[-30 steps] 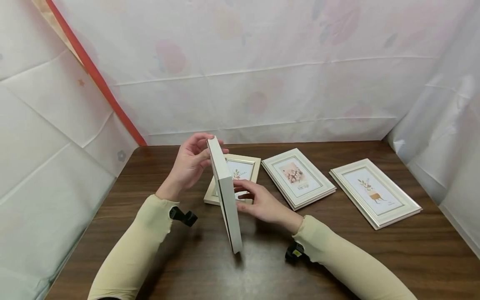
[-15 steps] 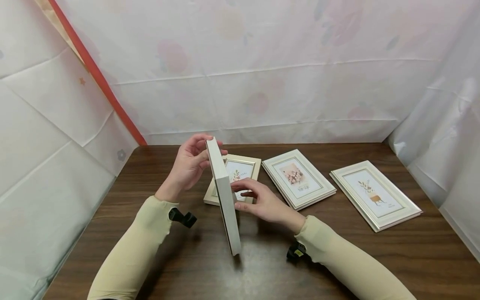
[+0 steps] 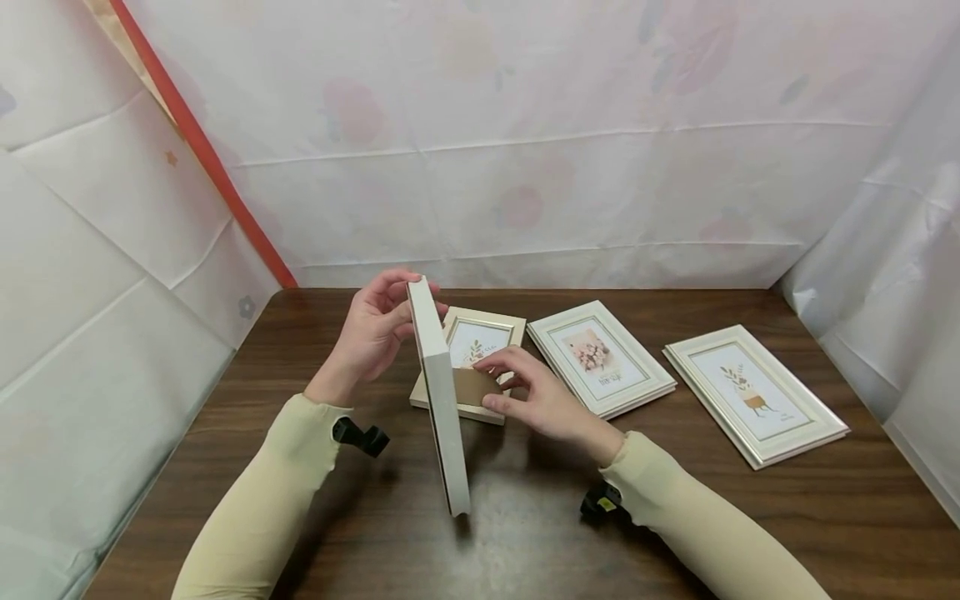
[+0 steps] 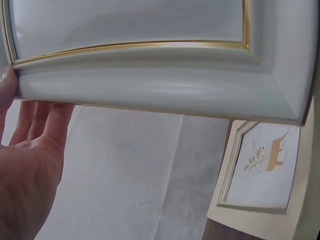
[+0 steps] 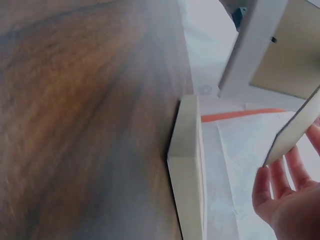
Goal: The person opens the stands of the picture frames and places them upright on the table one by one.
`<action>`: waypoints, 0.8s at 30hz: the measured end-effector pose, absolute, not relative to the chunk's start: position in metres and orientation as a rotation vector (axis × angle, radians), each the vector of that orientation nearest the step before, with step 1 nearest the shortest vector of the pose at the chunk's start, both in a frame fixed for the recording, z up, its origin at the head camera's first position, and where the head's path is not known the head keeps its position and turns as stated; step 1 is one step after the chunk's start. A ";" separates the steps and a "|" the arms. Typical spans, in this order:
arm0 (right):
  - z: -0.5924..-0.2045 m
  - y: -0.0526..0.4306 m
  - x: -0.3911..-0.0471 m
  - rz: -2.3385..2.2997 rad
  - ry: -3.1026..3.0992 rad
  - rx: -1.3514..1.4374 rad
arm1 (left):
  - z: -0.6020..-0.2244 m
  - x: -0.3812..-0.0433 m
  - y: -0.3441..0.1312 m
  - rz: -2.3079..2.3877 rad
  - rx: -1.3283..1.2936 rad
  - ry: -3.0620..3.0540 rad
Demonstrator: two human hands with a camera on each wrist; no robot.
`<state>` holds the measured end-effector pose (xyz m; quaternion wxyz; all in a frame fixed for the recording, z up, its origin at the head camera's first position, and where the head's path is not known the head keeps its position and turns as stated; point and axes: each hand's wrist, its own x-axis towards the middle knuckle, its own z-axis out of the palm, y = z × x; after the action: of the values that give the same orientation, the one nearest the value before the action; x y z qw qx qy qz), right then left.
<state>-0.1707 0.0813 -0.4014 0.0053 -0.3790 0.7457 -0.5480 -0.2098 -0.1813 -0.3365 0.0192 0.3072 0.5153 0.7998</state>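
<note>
A white picture frame (image 3: 447,417) stands on edge above the table in the head view, its narrow side towards me. My left hand (image 3: 371,333) grips its far edge, thumb on the front side. The left wrist view shows the frame's front moulding (image 4: 150,90) with a gold inner line. From its back a brown easel stand (image 3: 476,387) sticks out. My right hand (image 3: 542,396) holds the free edge of this stand between thumb and fingers. In the right wrist view the stand (image 5: 295,131) is swung away from the beige back panel (image 5: 292,55).
Behind the held frame lies a cream picture frame (image 3: 491,327) with a plant print. Two white picture frames, one with a flower print (image 3: 592,352) and one with a deer-like print (image 3: 746,387), lie face up to the right. Pale curtains (image 3: 480,167) surround the dark wooden table (image 3: 525,533).
The easel stand has swung out from the frame's back, drawn rightward by my right hand. The held frame has shifted slightly left in the head view. My left hand keeps its grip.
</note>
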 end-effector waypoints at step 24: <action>-0.398 0.093 -0.172 -1.761 2.334 -1.090 | -0.338 -0.209 -0.186 2.520 0.954 1.566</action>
<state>-0.1715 0.0932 -0.3985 0.0109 -0.3493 0.7479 -0.5643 -0.2093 -0.1857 -0.3376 0.0127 0.3061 0.5024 0.8085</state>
